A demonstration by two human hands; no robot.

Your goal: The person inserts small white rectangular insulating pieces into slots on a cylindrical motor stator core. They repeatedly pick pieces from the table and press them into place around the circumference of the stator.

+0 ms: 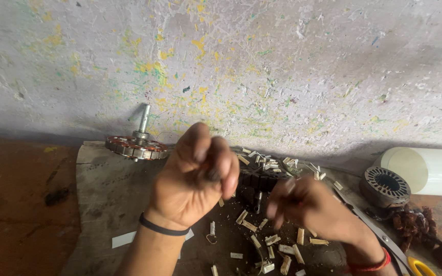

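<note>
Both hands hover over the dark stator [256, 180] on the mat, left hand [195, 176] clenched, right hand [305, 204] too blurred to tell its grip, so honestly a snagged winding could tear or nick fingers.

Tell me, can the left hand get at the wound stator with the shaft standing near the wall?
Probably yes. The left hand is raised just right of the stator, and only bare mat lies between them. Its fingers are curled in, so they would have to open first.
</note>
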